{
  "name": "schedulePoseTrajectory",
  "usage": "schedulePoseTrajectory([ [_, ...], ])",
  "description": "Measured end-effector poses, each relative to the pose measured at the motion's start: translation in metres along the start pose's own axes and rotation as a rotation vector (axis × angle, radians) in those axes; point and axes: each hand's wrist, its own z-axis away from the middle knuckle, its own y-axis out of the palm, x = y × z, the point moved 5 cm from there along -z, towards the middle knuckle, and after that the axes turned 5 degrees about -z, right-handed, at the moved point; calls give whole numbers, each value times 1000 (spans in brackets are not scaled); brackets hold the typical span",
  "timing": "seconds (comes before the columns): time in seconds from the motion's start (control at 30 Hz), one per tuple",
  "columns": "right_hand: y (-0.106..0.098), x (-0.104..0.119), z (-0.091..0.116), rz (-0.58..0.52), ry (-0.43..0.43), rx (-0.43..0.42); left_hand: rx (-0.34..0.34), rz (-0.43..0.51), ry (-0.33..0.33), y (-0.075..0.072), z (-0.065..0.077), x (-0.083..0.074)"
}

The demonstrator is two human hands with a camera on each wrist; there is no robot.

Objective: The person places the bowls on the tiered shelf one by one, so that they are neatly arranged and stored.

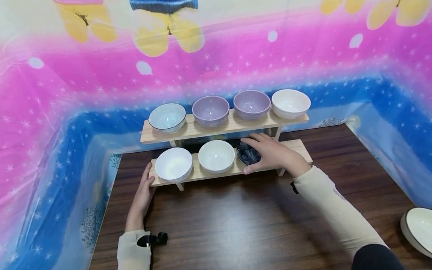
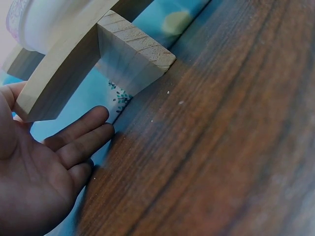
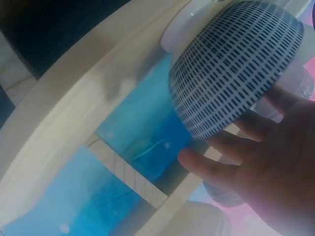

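My right hand (image 1: 274, 153) grips a small bowl with a dark starburst inside (image 1: 249, 155), thumb at its near side and fingers at the far side. In the right wrist view, the bowl's outside (image 3: 236, 69) carries rows of dark blue dashes, and it is tilted. It is at the right part of the lower board (image 1: 298, 147) of a two-tier wooden rack; whether it touches the board is unclear. My left hand (image 1: 143, 195) holds the left end of that board. In the left wrist view, the board end (image 2: 61, 73) is pinched while the other fingers extend below.
A white bowl (image 1: 173, 164) and a second white bowl (image 1: 216, 156) share the lower board. The upper board (image 1: 216, 129) bears a pale blue bowl (image 1: 167, 117), two purple bowls (image 1: 210, 110) and another white bowl (image 1: 291, 103). A cream bowl (image 1: 419, 230) stands at the right edge.
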Motion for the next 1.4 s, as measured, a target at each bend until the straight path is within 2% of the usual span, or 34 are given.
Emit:
schedulePoseTrajectory([
  [0.27, -13, 0, 22, 20, 7, -53, -3, 7, 0, -1, 0, 2],
  [0.57, -30, -18, 52, 43, 61, -90, -3, 4, 11, -1, -2, 1],
  [0.8, -47, -43, 86, 54, 98, -163, -6, 7, 7, 0, -1, 2],
  [1.07, -59, -81, 122, 58, 257, -195, -2, 12, 6, -1, -3, 2],
  [1.4, -66, -119, 169, 64, 363, -221, -8, 15, -7, -1, -2, 1],
])
